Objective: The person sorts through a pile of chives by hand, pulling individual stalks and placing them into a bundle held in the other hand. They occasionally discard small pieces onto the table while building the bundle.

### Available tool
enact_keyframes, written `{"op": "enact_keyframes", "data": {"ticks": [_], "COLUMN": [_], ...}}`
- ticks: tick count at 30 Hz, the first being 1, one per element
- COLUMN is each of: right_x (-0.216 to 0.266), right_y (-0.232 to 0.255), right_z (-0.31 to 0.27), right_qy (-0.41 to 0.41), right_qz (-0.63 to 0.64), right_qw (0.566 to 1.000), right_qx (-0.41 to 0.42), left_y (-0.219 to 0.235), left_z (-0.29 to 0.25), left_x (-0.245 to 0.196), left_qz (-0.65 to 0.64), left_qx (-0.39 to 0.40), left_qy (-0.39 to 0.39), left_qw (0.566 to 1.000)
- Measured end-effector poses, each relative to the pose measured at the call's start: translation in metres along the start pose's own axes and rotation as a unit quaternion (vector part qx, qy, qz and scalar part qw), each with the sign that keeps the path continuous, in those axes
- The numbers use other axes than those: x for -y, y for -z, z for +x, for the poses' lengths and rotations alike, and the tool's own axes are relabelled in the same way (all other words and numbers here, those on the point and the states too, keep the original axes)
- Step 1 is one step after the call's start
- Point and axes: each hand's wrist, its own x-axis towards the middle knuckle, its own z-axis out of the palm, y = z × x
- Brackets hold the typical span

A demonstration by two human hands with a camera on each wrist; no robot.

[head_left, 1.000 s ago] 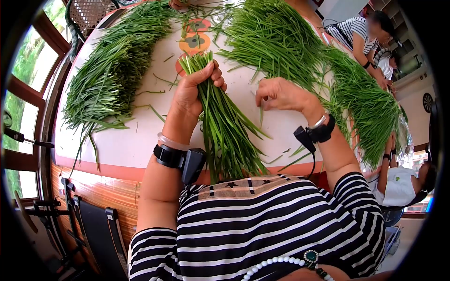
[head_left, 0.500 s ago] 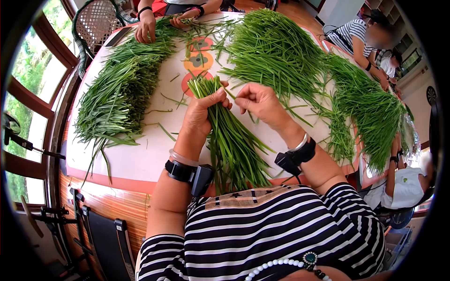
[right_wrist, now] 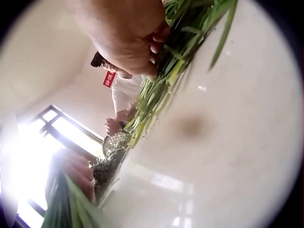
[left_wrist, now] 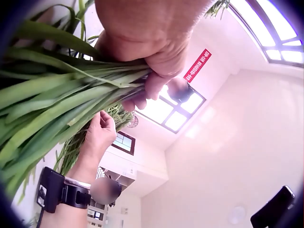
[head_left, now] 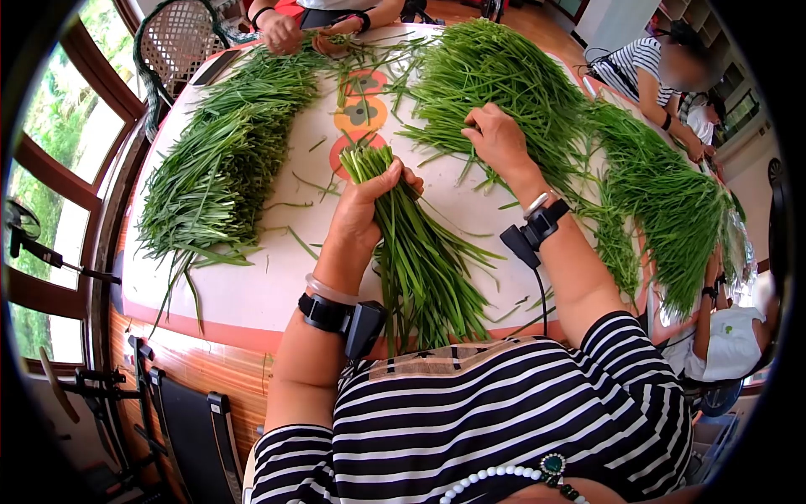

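My left hand [head_left: 363, 206] grips a thick bunch of garlic chives [head_left: 424, 252], thumb across the near side, pale cut ends upward. Their leaves fan down toward my striped top. In the left wrist view, the long flat leaves [left_wrist: 52, 109] spread out below that fist. My right hand [head_left: 499, 143] is at the near edge of a large chive pile [head_left: 495, 76], fingers bent. From the right wrist, its fingertips [right_wrist: 154, 47] are right at the stems [right_wrist: 164, 80]; I cannot tell whether they pinch one.
A second long chive heap [head_left: 218, 168] lies on the left of the white table [head_left: 277, 294], another [head_left: 672, 202] on the right. Loose leaves are scattered between them. Across the table a person's hands [head_left: 281, 34] handle chives; another person [head_left: 646, 67] works at right.
My right hand brought a chive to the bunch half a second ago, then moved away up and right to the pile's edge. My left hand keeps its grip on the bunch.
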Motion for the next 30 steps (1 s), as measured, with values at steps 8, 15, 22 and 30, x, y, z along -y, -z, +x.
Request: {"op": "enact_keyframes", "data": {"ticks": [8,15,22,30], "right_x": [-0.002,0.004,-0.003,0.048], "right_y": [0.002,0.004,-0.005,0.022], "right_z": [0.002,-0.001,-0.005,-0.021], "right_qy": [0.083,0.081,0.045,-0.006], "right_qz": [0.039,-0.057,-0.021,0.356], "right_qw": [0.991,0.994,0.997,0.935], "right_qx": [-0.098,-0.044,-0.051,-0.002], "left_y": [0.002,0.001,0.003,-0.002], "left_z": [0.003,0.004,0.001,0.000], "left_x": [0.000,0.001,0.004,0.002], "left_qz": [-0.005,0.007,0.029,0.034], "left_qx": [-0.016,-0.023,-0.017,-0.044], "left_qy": [0.004,-0.003,-0.012,-0.023], "left_qw": [1.000,1.000,0.999,0.998]}}
